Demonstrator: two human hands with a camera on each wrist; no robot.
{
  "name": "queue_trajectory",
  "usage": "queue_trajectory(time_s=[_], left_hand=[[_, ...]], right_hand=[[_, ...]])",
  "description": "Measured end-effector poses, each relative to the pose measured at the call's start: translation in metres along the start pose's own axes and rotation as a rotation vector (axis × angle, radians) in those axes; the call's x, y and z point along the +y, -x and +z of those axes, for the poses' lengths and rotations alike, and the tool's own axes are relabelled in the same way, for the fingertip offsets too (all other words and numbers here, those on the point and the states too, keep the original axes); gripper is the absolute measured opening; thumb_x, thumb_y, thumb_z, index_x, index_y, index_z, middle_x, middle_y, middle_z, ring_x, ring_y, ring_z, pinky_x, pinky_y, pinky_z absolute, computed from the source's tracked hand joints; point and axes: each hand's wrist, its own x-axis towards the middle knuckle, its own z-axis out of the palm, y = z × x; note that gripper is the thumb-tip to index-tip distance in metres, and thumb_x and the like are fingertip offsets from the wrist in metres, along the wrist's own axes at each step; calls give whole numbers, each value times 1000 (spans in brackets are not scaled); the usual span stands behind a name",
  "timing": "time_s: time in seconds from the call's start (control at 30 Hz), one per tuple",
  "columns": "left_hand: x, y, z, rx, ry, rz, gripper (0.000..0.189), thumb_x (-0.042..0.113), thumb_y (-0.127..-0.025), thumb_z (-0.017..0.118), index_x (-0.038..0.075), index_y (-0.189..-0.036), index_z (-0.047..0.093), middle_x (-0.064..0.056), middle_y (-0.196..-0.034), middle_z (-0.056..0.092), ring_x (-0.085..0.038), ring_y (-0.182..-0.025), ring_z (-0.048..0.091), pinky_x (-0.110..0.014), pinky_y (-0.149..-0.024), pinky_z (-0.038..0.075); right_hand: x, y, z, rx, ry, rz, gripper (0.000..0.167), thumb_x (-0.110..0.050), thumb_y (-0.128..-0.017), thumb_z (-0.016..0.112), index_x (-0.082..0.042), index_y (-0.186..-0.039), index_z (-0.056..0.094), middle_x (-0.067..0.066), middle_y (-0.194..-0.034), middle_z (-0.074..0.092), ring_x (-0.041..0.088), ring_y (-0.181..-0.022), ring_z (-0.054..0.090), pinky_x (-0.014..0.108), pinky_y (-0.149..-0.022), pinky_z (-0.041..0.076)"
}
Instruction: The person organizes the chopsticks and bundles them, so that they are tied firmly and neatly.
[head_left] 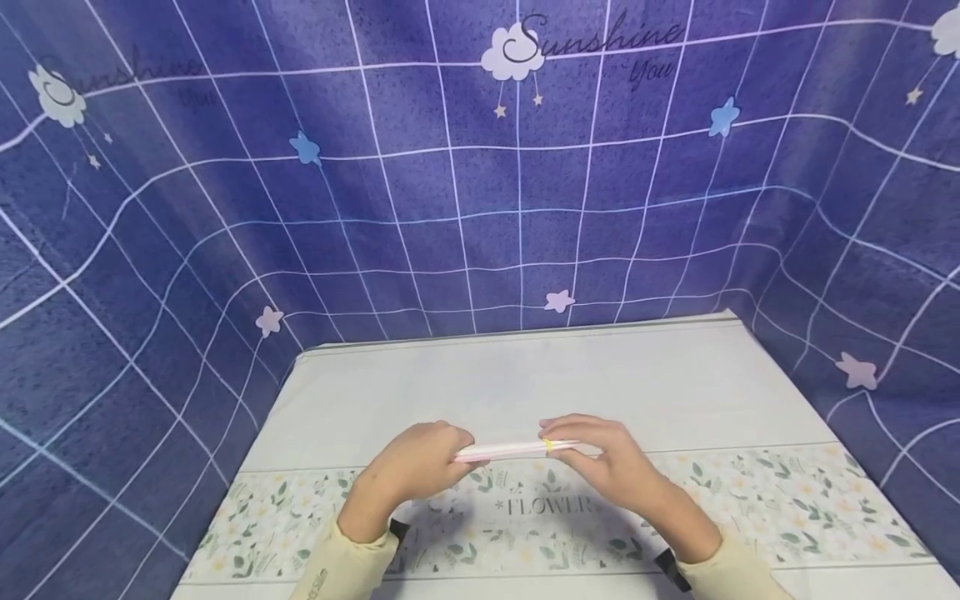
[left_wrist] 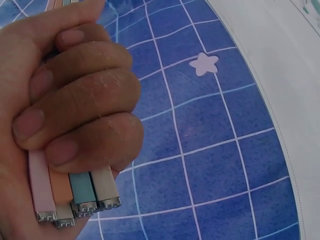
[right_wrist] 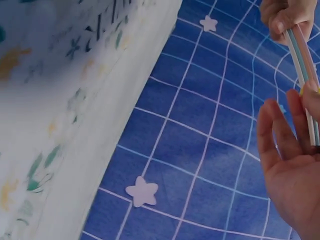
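A bundle of slim pastel sticks (head_left: 510,451) is held nearly level between both hands, above the tabletop. Its sticks are pink, orange, teal and cream, with jagged silver ends (left_wrist: 87,206) showing in the left wrist view. My left hand (head_left: 423,458) grips one end, its fingers curled round the sticks, and the silver ends stick out below the little finger. At the other end, my right hand (head_left: 611,458) pinches the bundle between thumb and fingers, right at a yellow band (head_left: 549,446). In the right wrist view the remaining fingers (right_wrist: 268,130) of that hand extend loosely.
Under the hands lies a white table cover (head_left: 420,383) with a floral strip (head_left: 750,492) and printed lettering. Behind and at both sides hangs a blue curtain (head_left: 480,183) with a grid, stars and clouds. The cover's back edge meets this curtain.
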Motion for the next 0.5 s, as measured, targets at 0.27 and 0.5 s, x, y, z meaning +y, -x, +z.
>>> queue_trajectory(time_s=[0.27,0.5], left_hand=[[1,0,-1,12,-4,2,35,41,-105,64,23,-76,58,13,-63,45,-3,-54,38,-26,-55,39],[6,-3,1,-4,-52,16,32,38,-104,65,23,-76,60,12,-65,48,-4,-56,41,-27,-60,42]], right_hand=[[-8,-10,-3,9,261,-103,27,-4,-82,85,-12,-107,80,-1,-106,81,13,-89,76,24,-84,60],[-13,-12,-4,0,468,-244,19,-11,-82,84,-12,-101,80,-6,-93,78,4,-68,65,18,-62,50]])
